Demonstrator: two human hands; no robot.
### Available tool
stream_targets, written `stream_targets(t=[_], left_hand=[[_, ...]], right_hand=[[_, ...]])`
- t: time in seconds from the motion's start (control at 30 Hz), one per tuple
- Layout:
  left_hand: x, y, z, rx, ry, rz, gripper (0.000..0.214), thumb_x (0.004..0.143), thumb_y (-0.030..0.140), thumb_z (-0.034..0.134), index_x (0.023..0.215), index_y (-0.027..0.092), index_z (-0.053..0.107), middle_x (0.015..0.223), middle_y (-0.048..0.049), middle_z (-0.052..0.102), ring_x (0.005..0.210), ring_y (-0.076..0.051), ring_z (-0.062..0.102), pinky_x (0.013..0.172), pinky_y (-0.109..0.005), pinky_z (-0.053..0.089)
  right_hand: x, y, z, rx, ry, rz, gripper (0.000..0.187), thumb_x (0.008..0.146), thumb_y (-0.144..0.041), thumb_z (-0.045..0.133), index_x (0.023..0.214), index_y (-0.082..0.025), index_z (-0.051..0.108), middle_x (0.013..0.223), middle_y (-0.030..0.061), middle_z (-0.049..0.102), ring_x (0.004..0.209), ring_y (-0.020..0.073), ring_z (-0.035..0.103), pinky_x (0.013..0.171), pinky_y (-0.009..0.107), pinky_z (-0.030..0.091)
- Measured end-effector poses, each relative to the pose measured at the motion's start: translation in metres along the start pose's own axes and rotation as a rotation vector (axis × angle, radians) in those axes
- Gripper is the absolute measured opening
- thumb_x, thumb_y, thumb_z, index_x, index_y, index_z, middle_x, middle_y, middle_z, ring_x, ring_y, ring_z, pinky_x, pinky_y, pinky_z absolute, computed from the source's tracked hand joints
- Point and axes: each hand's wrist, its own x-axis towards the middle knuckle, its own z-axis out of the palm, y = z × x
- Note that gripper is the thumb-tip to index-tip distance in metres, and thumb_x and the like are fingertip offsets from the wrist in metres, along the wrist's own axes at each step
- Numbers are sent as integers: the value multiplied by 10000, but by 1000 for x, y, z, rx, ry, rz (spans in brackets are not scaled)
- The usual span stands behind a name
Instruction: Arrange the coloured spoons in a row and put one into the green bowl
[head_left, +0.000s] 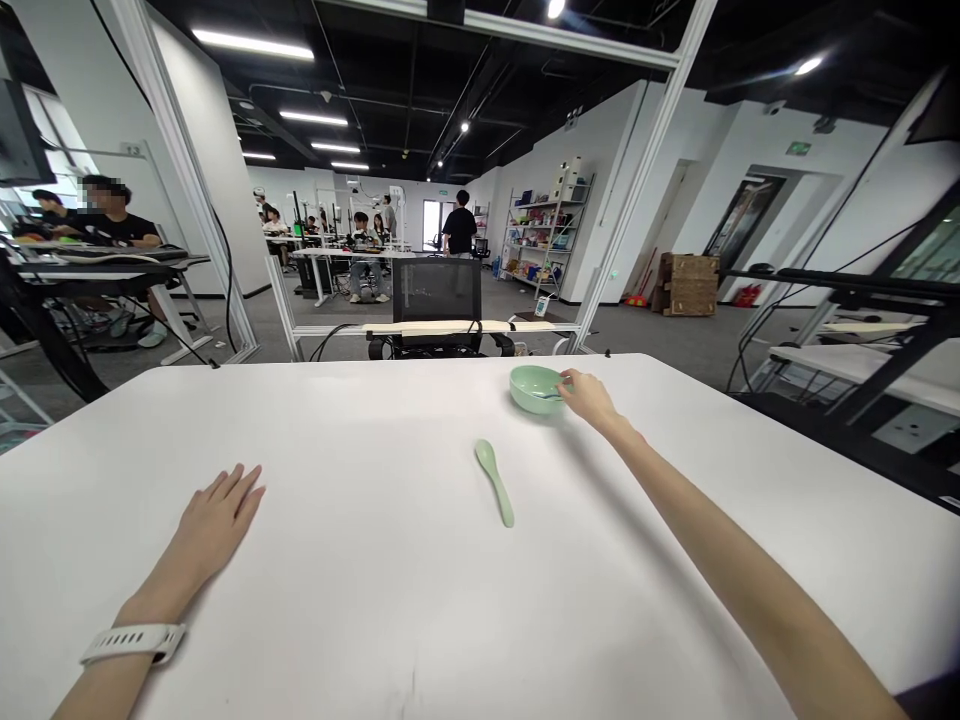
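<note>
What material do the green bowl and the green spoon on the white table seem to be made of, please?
The pale green bowl looks like glazed ceramic or porcelain: its surface is smooth and gives soft reflections. The pale green spoon has the same colour and an even sheen, so it is probably glazed ceramic too. From this view, glossy plastic or melamine cannot be ruled out for either.

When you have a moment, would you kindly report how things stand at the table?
Right hand, fingertips at rim of pale green bowl; left hand flat on white table; pale green spoon lying between them.
</note>
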Motion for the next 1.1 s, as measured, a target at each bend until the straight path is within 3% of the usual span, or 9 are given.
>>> stream_targets(t=[0.17, 0.23, 0.37, 0.5, 0.7, 0.83, 0.97, 1.1], left_hand=[[-1, 4, -5, -4, -28, -1, 781, 989, 522, 242, 1567, 130, 591, 1677, -182, 556, 1578, -389, 482, 1268, -582, 399], [-1, 6, -7, -3, -44, -4, 771, 997, 508, 247, 1569, 114, 582, 1683, -193, 544, 1586, -399, 467, 1269, -586, 392], [-2, 9, -10, 4, -54, -9, 769, 995, 489, 243, 1567, 96, 573, 1689, -203, 534, 1593, -410, 451, 1274, -585, 377], [-2, 10, -12, 10, -54, -12, 774, 980, 480, 243, 1566, 96, 572, 1673, -196, 558, 1590, -407, 452, 1272, -575, 384], [0, 11, -15, 16, -70, -10, 780, 992, 473, 230, 1575, 75, 559, 1685, -218, 535, 1595, -414, 447, 1281, -576, 375], [-1, 12, -15, 6, -79, -15, 764, 1002, 477, 252, 1585, 83, 552, 1699, -217, 517, 1603, -408, 439, 1290, -571, 367], [-1, 12, -14, 8, -84, -22, 785, 998, 493, 234, 1599, 89, 537, 1711, -210, 502, 1612, -405, 426, 1293, -572, 362], [0, 10, -12, 15, -82, -22, 813, 993, 523, 207, 1605, 100, 537, 1713, -201, 502, 1610, -395, 436, 1295, -574, 362]], right_hand=[[-50, 35, 3, 179, 215, -93, 506, 1025, -341, 436, 1417, -122, 670, 1380, 231, 741, 1316, 395, 659, 1134, 571, 506], [-79, 50, 11, 196, 187, -97, 537, 1028, -365, 405, 1442, -140, 664, 1393, 217, 737, 1348, 396, 649, 1169, 587, 492], [-128, 70, 32, 235, 8, -132, 558, 1022, -441, 418, 1428, -208, 720, 1479, 178, 705, 1446, 391, 611, 1251, 548, 460], [-145, 75, 44, 287, -60, -147, 547, 1010, -504, 439, 1375, -285, 782, 1494, 126, 704, 1516, 380, 551, 1285, 520, 453], [-143, 74, 42, 308, -45, -149, 534, 1000, -516, 470, 1371, -296, 785, 1443, 119, 734, 1503, 377, 566, 1284, 514, 461], [-129, 69, 33, 278, 70, -145, 516, 1021, -464, 433, 1363, -267, 764, 1441, 151, 725, 1432, 378, 617, 1237, 522, 480], [-87, 53, 17, 249, 193, -157, 501, 1039, -408, 411, 1365, -210, 737, 1329, 175, 742, 1285, 366, 651, 1143, 552, 516], [-36, 25, -4, 112, 139, -166, 422, 1032, -320, 481, 1258, -164, 801, 1189, 191, 766, 1180, 359, 652, 1093, 505, 520]])
